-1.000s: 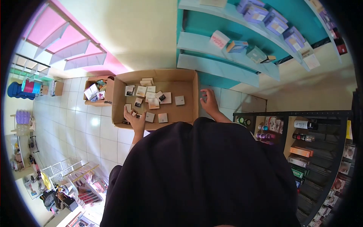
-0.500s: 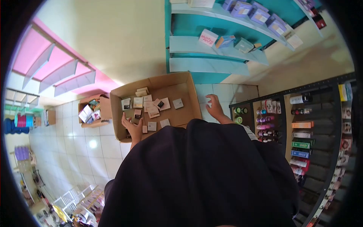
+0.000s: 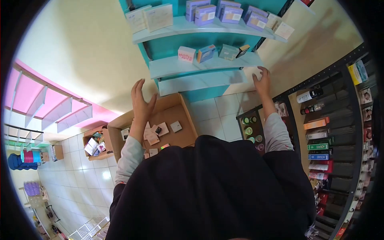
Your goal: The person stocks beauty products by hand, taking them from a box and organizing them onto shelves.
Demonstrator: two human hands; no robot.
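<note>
My left hand [image 3: 142, 103] is raised above the left part of the large cardboard box [image 3: 188, 108], fingers apart and holding nothing. Small flat boxes [image 3: 152, 135] lie loosely inside it, some hidden by my left forearm. On the right, my right hand [image 3: 263, 83] is up near the right end of the lowest teal-backed shelf [image 3: 204, 82], empty with its fingers spread. On the shelf above it stand a white box with pink print [image 3: 186, 54], a blue and orange box [image 3: 206, 53] and a pale green box [image 3: 228, 52].
Purple boxes [image 3: 205, 15] and large white boxes [image 3: 159, 18] stand on the upper shelf. A dark rack [image 3: 294, 120] of bottles and cartons runs down the right. A smaller filled carton [image 3: 105, 154] sits on the tiled floor, below pink-backed shelves [image 3: 56, 110].
Both my hands have risen and moved forward, the left one out of the large box. The view has shifted, bringing the teal-backed shelves nearer the centre.
</note>
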